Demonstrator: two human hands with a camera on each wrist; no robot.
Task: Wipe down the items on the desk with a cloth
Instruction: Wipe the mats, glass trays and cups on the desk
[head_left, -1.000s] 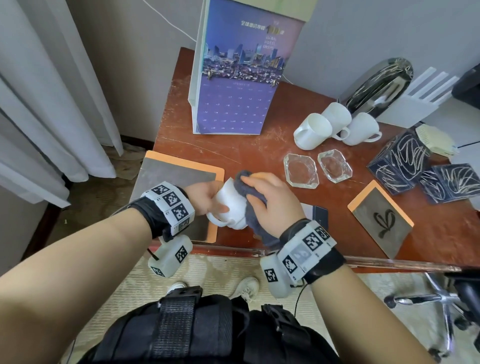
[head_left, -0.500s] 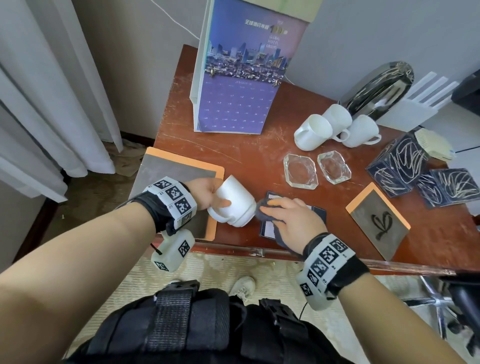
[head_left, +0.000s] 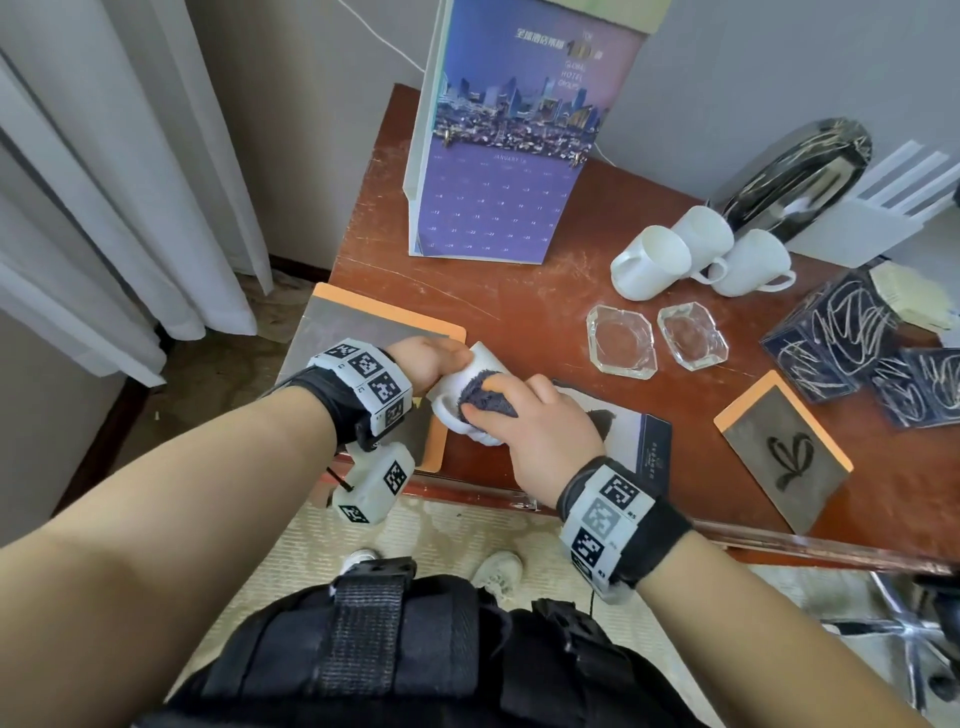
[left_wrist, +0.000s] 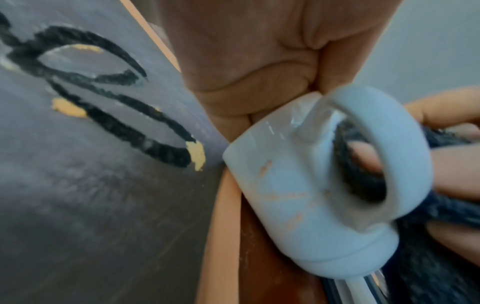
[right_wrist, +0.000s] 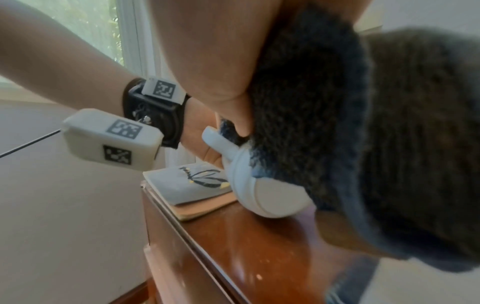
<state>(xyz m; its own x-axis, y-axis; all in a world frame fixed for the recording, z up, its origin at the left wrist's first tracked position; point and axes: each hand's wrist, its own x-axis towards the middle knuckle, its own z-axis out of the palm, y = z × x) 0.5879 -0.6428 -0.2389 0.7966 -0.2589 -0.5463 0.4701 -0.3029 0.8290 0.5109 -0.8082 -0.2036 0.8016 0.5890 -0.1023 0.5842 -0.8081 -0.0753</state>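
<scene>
The white mug (head_left: 470, 387) is held tipped on its side above the near edge of the desk (head_left: 519, 306), just right of the orange-edged folder (head_left: 363, 332) at the desk's near left corner. It is gripped by the left hand (head_left: 426, 358), whose fingers are curled around the end farthest from the handle; in the left wrist view the handle (left_wrist: 389, 144) is seen turned toward the camera. The dark grey cloth (head_left: 485, 402) is pressed against the mug's side by the right hand (head_left: 540, 431), whose fingers are curled over the cloth and clamp it to the mug. In the left wrist view a fold of the cloth is seen behind the handle loop, with fingertips (left_wrist: 363, 158) of the right hand showing through the loop. In the right wrist view the cloth (right_wrist: 363, 133) fills most of the frame and the mug's base (right_wrist: 278, 199) pokes out below it.

Relative to the held mug, a dark booklet (head_left: 628, 431) lies on the desk just to the right, partly under the right hand. Two glass ashtrays (head_left: 621, 340) are set farther right and back, and three more white mugs (head_left: 701, 254) are grouped behind those. A tall standing calendar (head_left: 504, 156) is placed at the back of the desk, behind the held mug. A smaller orange-edged folder (head_left: 784, 452) lies well to the right, near the front edge.
</scene>
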